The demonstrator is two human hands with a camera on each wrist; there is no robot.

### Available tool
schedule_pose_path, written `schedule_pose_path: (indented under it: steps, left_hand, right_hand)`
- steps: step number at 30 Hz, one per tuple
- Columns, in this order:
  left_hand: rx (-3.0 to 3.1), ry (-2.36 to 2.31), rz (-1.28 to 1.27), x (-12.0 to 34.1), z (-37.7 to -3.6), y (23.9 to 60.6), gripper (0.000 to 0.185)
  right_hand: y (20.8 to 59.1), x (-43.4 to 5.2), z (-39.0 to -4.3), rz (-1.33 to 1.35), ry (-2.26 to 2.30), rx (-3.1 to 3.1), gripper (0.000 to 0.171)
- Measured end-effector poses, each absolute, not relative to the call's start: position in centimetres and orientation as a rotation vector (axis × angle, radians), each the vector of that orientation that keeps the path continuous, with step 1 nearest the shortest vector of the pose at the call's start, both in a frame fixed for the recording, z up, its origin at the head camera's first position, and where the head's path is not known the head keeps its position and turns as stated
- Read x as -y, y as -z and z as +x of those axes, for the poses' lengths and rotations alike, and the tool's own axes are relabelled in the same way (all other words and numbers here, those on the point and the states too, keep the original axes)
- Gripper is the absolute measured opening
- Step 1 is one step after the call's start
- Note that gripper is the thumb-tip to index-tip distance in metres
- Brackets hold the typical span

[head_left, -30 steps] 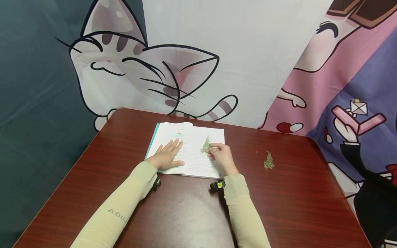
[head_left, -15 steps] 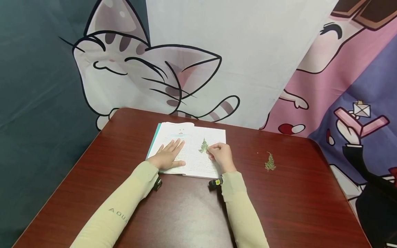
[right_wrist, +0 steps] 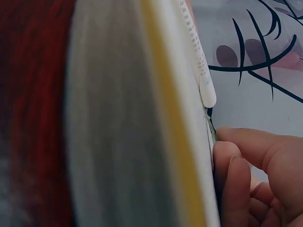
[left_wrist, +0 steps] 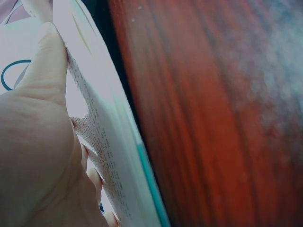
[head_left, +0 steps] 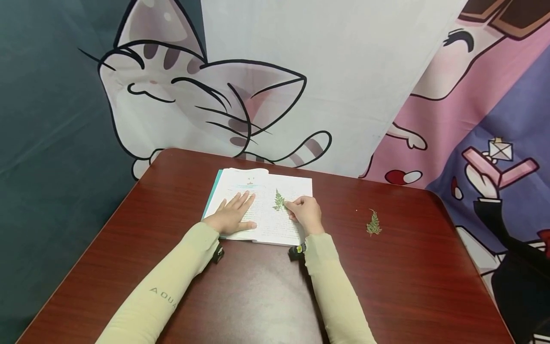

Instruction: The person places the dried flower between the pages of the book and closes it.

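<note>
Right hand (head_left: 307, 215) curled, fingertips (right_wrist: 227, 156) pinching the stem end of a small green sprig (head_left: 279, 200) and holding it down on the right-hand page of the open book (head_left: 262, 210). Sprig lying flat on the print, tip toward the table's far edge, just left of the pinching fingers. From the right wrist view, only a sliver of stem seen between fingertips and page; book's stacked page edges filling the middle of that view.

Left hand (head_left: 232, 216) spread flat, fingers straight and together, palm pressing the left-hand page; thumb lying along the book's near edge. From the left wrist view, thumb (left_wrist: 45, 61) resting on printed paper beside the teal cover edge.

Book lying open near the middle of the dark red wooden table (head_left: 408, 286), closer to its far edge, teal cover showing along the left side.

Second sprig (head_left: 373, 223) lying alone on the bare wood, well apart from the book, toward the table's right edge.

Cream sleeves over both forearms. Cartoon cat backdrop (head_left: 206, 95) hanging beyond the far edge.
</note>
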State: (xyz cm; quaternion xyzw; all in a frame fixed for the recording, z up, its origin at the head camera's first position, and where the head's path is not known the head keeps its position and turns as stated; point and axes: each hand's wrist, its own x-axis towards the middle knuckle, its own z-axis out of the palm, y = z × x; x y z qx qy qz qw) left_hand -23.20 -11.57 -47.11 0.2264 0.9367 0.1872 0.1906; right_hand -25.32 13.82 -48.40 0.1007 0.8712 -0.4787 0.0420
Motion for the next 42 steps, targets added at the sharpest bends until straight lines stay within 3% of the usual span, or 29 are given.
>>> schedule_pose_path:
  steps: [16, 29, 42]
  left_hand:
    - [-2.641, -0.521, 0.648, 11.5, -23.1, 47.4, 0.091]
    - [-2.639, -0.51, 0.645, 11.9, -23.8, 48.9, 0.094]
    - [-2.636, -0.53, 0.653, 11.8, -23.3, 47.5, 0.09]
  right_hand:
    - [48.5, -14.1, -24.3, 0.31, 1.717, -2.558, 0.019]
    - [46.2, -15.4, -24.1, 0.172, 1.551, -2.81, 0.014]
    - [45.6, -18.5, -24.5, 0.199, 1.397, -2.883, 0.028]
